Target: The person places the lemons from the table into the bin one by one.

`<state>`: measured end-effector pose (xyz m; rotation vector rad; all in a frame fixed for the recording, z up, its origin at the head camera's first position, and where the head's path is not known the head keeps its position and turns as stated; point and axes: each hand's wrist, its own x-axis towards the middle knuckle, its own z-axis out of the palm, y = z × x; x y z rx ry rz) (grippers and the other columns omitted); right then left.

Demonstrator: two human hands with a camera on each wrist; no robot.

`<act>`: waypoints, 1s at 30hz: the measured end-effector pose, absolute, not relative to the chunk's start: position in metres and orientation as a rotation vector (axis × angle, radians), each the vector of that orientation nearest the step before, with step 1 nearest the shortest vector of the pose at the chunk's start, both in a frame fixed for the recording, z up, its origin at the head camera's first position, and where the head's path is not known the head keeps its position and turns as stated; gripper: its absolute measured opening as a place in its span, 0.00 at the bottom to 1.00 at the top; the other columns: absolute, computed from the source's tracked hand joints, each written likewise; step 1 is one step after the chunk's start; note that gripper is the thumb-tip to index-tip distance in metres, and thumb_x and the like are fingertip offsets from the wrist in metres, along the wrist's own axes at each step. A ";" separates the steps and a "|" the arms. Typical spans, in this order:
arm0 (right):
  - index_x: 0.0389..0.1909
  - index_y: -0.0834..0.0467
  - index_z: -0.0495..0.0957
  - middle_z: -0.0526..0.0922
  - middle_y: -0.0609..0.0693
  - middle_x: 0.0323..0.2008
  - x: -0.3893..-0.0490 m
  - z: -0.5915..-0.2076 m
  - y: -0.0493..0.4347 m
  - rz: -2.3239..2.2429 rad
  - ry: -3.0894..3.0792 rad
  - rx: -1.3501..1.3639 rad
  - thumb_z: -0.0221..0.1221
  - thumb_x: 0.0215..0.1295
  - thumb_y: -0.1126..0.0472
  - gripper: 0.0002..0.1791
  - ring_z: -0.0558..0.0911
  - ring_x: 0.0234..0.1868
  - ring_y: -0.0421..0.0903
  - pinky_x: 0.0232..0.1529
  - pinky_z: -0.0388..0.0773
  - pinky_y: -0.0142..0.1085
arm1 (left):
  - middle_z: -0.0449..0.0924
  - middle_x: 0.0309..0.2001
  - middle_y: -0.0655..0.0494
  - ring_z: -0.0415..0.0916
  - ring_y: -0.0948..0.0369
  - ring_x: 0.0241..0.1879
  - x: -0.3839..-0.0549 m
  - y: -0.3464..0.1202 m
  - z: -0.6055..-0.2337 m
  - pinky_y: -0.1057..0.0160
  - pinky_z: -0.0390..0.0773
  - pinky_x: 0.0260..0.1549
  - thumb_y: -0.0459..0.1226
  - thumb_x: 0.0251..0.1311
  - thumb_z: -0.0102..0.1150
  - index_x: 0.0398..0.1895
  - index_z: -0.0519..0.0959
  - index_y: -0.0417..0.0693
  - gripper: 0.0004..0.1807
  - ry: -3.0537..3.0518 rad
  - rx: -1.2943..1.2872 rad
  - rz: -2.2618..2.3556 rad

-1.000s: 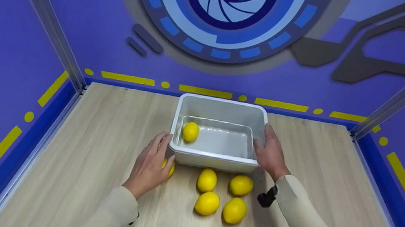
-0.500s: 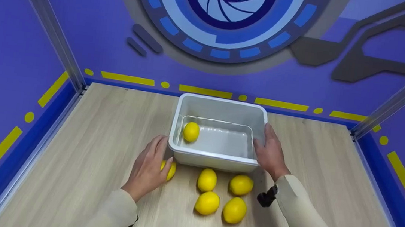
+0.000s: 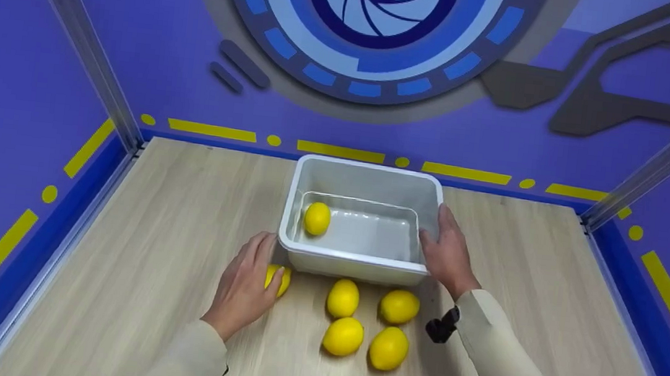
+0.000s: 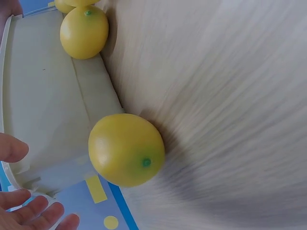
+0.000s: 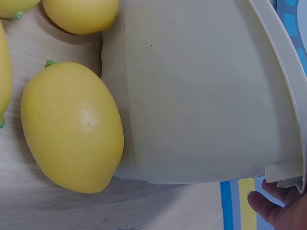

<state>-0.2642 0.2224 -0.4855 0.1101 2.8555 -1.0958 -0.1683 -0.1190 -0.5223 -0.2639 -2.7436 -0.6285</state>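
A white plastic bin (image 3: pixel 358 267) stands on the wooden table with one lemon (image 3: pixel 317 219) inside, at its left end. My right hand (image 3: pixel 451 253) grips the bin's right wall, thumb inside the rim and fingers outside. Near the front left corner, my left hand (image 3: pixel 247 281) hovers over another lemon (image 4: pixel 127 150); the left wrist view shows its thumb and fingers spread and apart from that fruit. In the head view the hand partly hides it. In front of the bin lie more lemons, among them a back left one (image 3: pixel 342 298) and a back right one (image 3: pixel 399 307).
Two further lemons lie nearer the front, a left one (image 3: pixel 343 336) and a right one (image 3: pixel 389 348). Behind the bin rises a purple-blue printed wall (image 3: pixel 439 140). Side panels with metal posts (image 3: pixel 88 44) bound the wooden table (image 3: pixel 177 209).
My left hand has drawn back slightly from the bin's left rim, toward the front. The right hand, the bin and the front lemons stay where they were.
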 end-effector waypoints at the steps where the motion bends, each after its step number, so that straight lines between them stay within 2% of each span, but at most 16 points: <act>1: 0.77 0.53 0.33 0.38 0.53 0.78 -0.264 -0.486 0.223 -1.097 2.856 0.109 0.46 0.75 0.52 0.41 0.43 0.78 0.54 0.76 0.43 0.53 | 0.66 0.63 0.49 0.71 0.54 0.59 -0.168 -0.119 -0.523 0.53 0.75 0.60 0.41 0.59 0.63 0.68 0.63 0.45 0.35 -2.745 -0.263 -0.628; 12: 0.77 0.53 0.32 0.38 0.53 0.78 -0.265 -0.485 0.222 -1.088 2.860 0.121 0.46 0.75 0.52 0.40 0.42 0.78 0.53 0.76 0.42 0.53 | 0.65 0.65 0.48 0.70 0.52 0.61 -0.166 -0.120 -0.526 0.52 0.74 0.59 0.42 0.60 0.62 0.68 0.63 0.44 0.34 -2.802 -0.229 -0.644; 21: 0.77 0.52 0.32 0.37 0.52 0.78 -0.265 -0.485 0.222 -1.104 2.845 0.126 0.46 0.75 0.52 0.41 0.43 0.78 0.53 0.76 0.43 0.53 | 0.66 0.62 0.48 0.71 0.53 0.57 -0.164 -0.121 -0.534 0.52 0.77 0.54 0.42 0.58 0.63 0.65 0.65 0.45 0.32 -2.775 -0.255 -0.627; 30: 0.77 0.51 0.32 0.37 0.51 0.78 -0.265 -0.486 0.222 -1.116 2.837 0.134 0.46 0.75 0.51 0.41 0.43 0.79 0.52 0.76 0.43 0.53 | 0.66 0.63 0.48 0.71 0.53 0.58 -0.163 -0.120 -0.537 0.52 0.76 0.56 0.42 0.58 0.63 0.66 0.65 0.46 0.33 -2.826 -0.226 -0.648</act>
